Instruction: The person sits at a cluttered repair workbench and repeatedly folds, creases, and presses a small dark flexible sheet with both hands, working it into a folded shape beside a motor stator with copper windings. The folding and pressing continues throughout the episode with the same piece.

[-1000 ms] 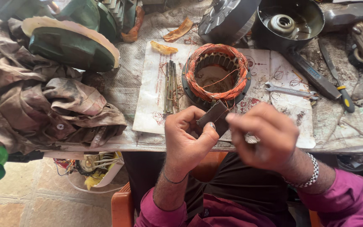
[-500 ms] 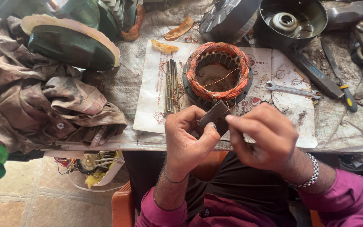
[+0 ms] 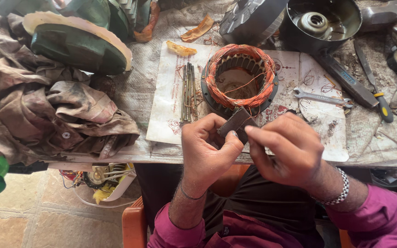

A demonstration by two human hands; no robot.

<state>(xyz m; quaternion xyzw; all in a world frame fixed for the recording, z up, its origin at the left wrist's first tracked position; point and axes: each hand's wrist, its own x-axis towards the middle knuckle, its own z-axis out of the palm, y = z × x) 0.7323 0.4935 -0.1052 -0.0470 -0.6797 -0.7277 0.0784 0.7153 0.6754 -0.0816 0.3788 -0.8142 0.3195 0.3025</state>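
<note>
While both hands pinch dark flat strip [image 3: 236, 123] — left hand [image 3: 206, 149], right hand [image 3: 286, 151], fingers closed on it, copper-wound stator [image 3: 240, 78] just beyond.

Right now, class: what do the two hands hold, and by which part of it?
Both hold one small flat dark strip: the left hand pinches its lower left end, the right hand its lower right edge.

Bright even daylight, soft shadows, sharp focus throughout, slight wide-angle bending at edges, no glare
</note>
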